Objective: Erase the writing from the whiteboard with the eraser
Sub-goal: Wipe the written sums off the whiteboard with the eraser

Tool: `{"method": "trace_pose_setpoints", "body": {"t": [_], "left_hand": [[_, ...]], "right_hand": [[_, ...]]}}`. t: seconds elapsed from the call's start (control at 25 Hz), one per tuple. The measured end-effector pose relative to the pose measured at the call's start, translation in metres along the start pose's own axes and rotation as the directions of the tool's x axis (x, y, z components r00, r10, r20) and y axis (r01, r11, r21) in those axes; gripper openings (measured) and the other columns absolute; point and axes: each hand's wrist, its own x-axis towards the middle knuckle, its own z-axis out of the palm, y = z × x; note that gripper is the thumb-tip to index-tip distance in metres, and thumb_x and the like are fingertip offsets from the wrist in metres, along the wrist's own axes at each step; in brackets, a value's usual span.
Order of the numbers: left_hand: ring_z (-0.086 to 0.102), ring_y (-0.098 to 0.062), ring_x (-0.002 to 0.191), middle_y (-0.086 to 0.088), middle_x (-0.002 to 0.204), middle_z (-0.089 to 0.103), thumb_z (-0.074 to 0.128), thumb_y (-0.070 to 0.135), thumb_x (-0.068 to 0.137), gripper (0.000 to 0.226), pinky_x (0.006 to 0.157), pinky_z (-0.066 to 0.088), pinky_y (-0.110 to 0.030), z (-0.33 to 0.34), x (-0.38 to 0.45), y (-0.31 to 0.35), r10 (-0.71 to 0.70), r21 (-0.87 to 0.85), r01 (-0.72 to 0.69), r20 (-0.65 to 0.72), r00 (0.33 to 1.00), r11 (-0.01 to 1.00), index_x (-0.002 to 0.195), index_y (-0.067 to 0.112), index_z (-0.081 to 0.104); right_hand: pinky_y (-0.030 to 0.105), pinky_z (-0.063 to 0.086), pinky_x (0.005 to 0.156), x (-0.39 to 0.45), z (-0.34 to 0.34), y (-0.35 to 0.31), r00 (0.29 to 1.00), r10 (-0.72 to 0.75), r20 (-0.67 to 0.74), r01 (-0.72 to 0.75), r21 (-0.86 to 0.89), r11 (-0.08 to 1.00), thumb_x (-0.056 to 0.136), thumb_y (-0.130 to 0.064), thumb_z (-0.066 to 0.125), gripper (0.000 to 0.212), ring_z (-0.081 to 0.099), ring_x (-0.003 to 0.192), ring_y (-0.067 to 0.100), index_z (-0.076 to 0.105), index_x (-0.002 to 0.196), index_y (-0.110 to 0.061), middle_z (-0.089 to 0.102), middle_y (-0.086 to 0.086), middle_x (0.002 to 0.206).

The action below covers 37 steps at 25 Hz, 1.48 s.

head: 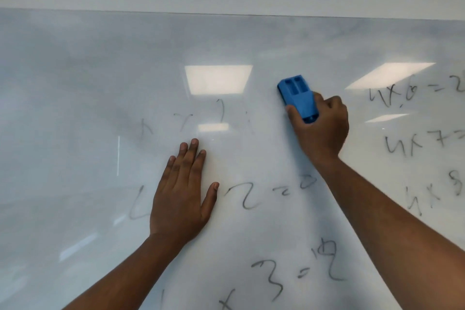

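Right hand grips blue eraser against whiteboard; left hand lies flat, open.

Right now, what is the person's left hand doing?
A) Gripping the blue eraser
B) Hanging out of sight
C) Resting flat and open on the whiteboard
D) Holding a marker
C: the left hand lies palm-down with fingers spread on the whiteboard, holding nothing, while the right hand grips the blue eraser.
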Motion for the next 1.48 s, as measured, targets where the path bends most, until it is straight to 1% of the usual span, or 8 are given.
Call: {"method": "trace_pose_setpoints", "body": {"t": [0.08, 0.28, 0.48, 0.72, 0.96, 1.2, 1.4, 1.48], "left_hand": [[0.021, -0.023, 0.164, -0.006, 0.176, 0.023, 0.041, 0.046, 0.105, 0.068, 0.131, 0.026, -0.045, 0.000, 0.000, -0.002, -0.002, 0.002, 0.002, -0.001, 1.000, 1.000, 0.163, 0.009, 0.036], [0.022, -0.022, 0.164, -0.005, 0.176, 0.024, 0.042, 0.042, 0.104, 0.067, 0.131, 0.027, -0.044, -0.001, -0.001, -0.002, -0.011, 0.011, 0.011, 0.007, 1.000, 1.000, 0.163, 0.010, 0.036], [0.021, -0.022, 0.165, -0.005, 0.176, 0.024, 0.043, 0.041, 0.104, 0.066, 0.131, 0.025, -0.044, -0.004, 0.000, 0.001, -0.018, 0.020, 0.018, 0.021, 1.000, 1.000, 0.162, 0.009, 0.037], [0.024, -0.025, 0.164, -0.007, 0.175, 0.027, 0.046, 0.041, 0.102, 0.064, 0.135, 0.014, -0.035, -0.028, -0.005, -0.014, -0.102, -0.083, 0.104, 0.031, 0.994, 0.991, 0.157, 0.006, 0.041], [0.018, -0.025, 0.165, -0.007, 0.177, 0.020, 0.040, 0.049, 0.103, 0.072, 0.135, 0.010, -0.036, -0.061, -0.016, -0.099, -0.158, 0.090, 0.151, 0.065, 0.985, 0.984, 0.159, 0.004, 0.036], [0.011, -0.021, 0.166, -0.002, 0.179, 0.012, 0.038, 0.050, 0.103, 0.076, 0.134, 0.015, -0.045, -0.060, -0.034, -0.140, -0.138, 0.053, 0.134, 0.088, 0.986, 0.990, 0.166, 0.009, 0.025], [0.010, -0.021, 0.167, -0.003, 0.179, 0.012, 0.039, 0.047, 0.104, 0.075, 0.135, 0.015, -0.044, -0.051, -0.035, -0.146, -0.094, 0.036, 0.092, 0.036, 0.995, 0.995, 0.167, 0.011, 0.022], [0.010, -0.021, 0.167, -0.003, 0.179, 0.013, 0.040, 0.047, 0.104, 0.074, 0.135, 0.014, -0.042, -0.051, -0.038, -0.148, -0.080, 0.027, 0.079, 0.025, 0.996, 0.996, 0.167, 0.011, 0.023]], "right_hand": [[0.036, 0.047, 0.077, 0.004, 0.007, -0.024, 1.000, 0.003, 0.016, -0.003, 0.027, 1.000, 0.088, -0.050, 0.075, 0.057, 0.056, 0.100, 0.032, 0.067, 0.131, -0.014, 0.057, 0.012, 0.104], [0.032, 0.048, 0.064, -0.068, 0.000, -0.002, 0.809, -0.575, 0.124, 0.562, 0.122, 0.818, 0.087, -0.056, 0.073, 0.059, 0.052, 0.085, 0.019, 0.069, 0.129, -0.015, 0.056, 0.002, 0.097], [0.044, 0.056, 0.073, 0.010, 0.017, -0.028, 0.999, -0.035, 0.012, 0.034, 0.044, 0.998, 0.088, -0.052, 0.073, 0.057, 0.053, 0.098, 0.027, 0.065, 0.131, -0.017, 0.056, 0.008, 0.105], [0.029, 0.045, 0.065, -0.087, 0.016, -0.040, 0.814, -0.573, 0.097, 0.552, 0.176, 0.815, 0.087, -0.057, 0.069, 0.058, 0.050, 0.087, 0.020, 0.067, 0.128, -0.016, 0.056, 0.002, 0.099], [0.038, 0.053, 0.068, -0.018, 0.033, -0.073, 0.989, -0.130, 0.072, 0.124, 0.084, 0.989, 0.086, -0.052, 0.072, 0.055, 0.051, 0.097, 0.024, 0.065, 0.128, -0.018, 0.055, 0.005, 0.106], [0.034, 0.048, 0.063, -0.111, 0.036, -0.106, 0.821, -0.558, 0.123, 0.535, 0.178, 0.826, 0.086, -0.053, 0.072, 0.055, 0.053, 0.090, 0.024, 0.068, 0.126, -0.015, 0.058, 0.003, 0.101], [0.036, 0.052, 0.067, -0.061, 0.042, -0.114, 0.988, -0.142, 0.059, 0.138, 0.065, 0.988, 0.086, -0.052, 0.075, 0.055, 0.052, 0.096, 0.023, 0.066, 0.129, -0.019, 0.055, 0.003, 0.105], [0.037, 0.052, 0.070, -0.059, 0.056, -0.154, 0.988, -0.137, 0.071, 0.132, 0.071, 0.989, 0.087, -0.052, 0.074, 0.055, 0.051, 0.100, 0.023, 0.065, 0.129, -0.018, 0.056, 0.003, 0.108]]}}
